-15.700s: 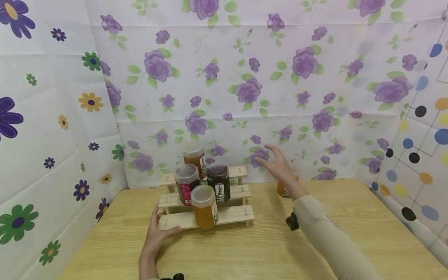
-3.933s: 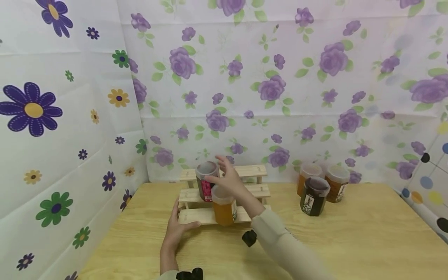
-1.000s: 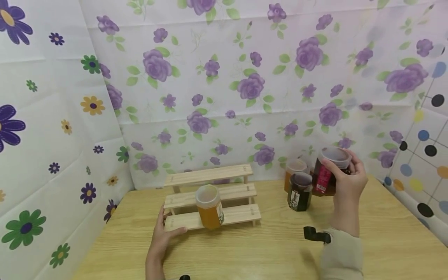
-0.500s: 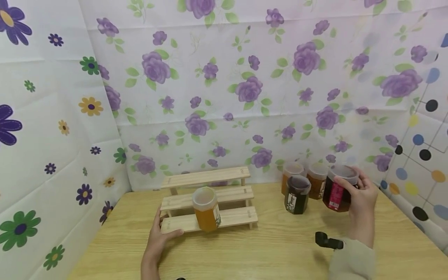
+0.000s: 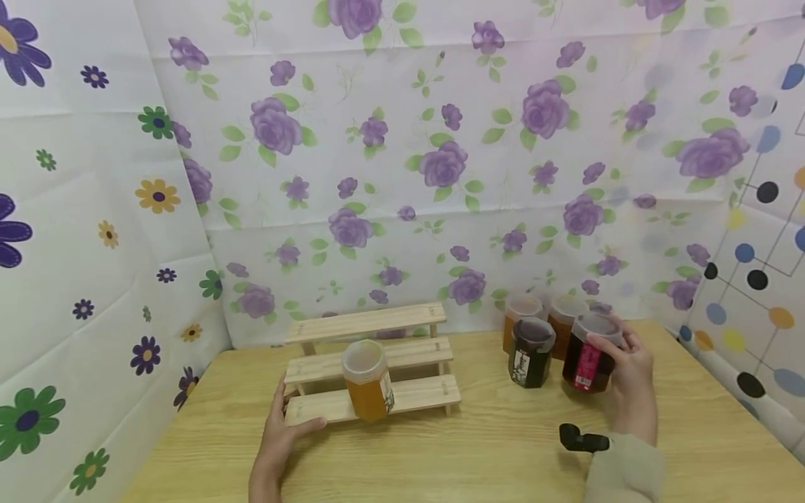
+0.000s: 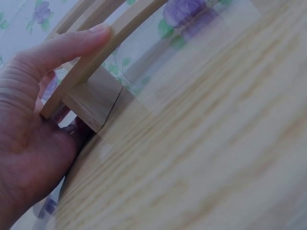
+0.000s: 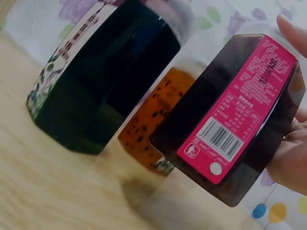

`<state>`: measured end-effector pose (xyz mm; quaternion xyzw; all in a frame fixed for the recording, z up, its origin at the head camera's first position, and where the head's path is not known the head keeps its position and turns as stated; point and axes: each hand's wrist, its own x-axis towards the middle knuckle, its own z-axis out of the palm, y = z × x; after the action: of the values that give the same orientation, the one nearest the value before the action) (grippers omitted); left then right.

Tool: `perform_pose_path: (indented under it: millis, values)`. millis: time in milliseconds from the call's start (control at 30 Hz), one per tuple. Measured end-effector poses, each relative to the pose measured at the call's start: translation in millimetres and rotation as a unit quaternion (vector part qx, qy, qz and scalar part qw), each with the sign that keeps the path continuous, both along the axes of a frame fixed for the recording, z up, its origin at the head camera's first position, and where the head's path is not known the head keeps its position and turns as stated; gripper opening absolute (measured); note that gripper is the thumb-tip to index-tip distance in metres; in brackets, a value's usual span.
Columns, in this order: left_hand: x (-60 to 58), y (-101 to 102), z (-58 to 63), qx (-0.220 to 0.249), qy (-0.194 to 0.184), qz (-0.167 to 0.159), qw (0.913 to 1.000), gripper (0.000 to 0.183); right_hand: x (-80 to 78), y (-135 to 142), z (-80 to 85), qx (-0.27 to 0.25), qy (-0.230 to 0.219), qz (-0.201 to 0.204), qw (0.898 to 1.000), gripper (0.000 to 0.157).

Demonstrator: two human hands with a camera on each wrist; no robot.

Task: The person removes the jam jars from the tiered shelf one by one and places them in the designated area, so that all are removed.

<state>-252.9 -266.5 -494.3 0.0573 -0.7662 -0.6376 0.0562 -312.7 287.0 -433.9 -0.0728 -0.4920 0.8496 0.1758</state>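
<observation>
Head view first: my right grip (image 5: 632, 374) is clamped around the pink-labelled jar (image 5: 588, 358) near its top, at the right of the desk (image 5: 453, 454), well apart from the wooden rack (image 5: 371, 323). Just left of it stands the dark jar (image 5: 531, 360), with the orange jar (image 5: 509, 335) and the speckled jar (image 5: 559, 334) on the far side. That cluster is tight, so I judge a knock the likeliest mishap: swinging the pink-labelled jar left could shove a neighbour. Over on the left, the golden jar (image 5: 366, 395) sits on the lowest shelf (image 5: 428, 395), its base right up at the near edge, perhaps slightly over. A jolt could tip it off toward me.

Left wrist view: my left grip (image 6: 33, 96) is closed over the end of the lowest shelf. The wooden rack looks light; if I tug or lift this end, it would probably slide or tilt, and the golden jar with it.

Right wrist view: my right grip lies along the right side of the pink-labelled jar. The base looks just off the desk, though I can't be sure. Smooth walls might slip if I loosen too soon, and an uneven landing could rock it into the speckled jar behind.
</observation>
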Motion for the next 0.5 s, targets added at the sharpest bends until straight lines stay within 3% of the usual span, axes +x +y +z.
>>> perform_pose_path:
  millis: [233, 500]
  values:
    - [1.5, 2, 0.0, 0.011, 0.002, 0.001, 0.9999, 0.122, -8.8, 2, -20.8, -0.014, -0.004, 0.060, 0.998, 0.059]
    - [1.3, 0, -0.5, 0.006, 0.001, 0.002, 1.0000, 0.123, -9.8, 3, -28.3, 0.015, -0.001, 0.073, 0.997, 0.060]
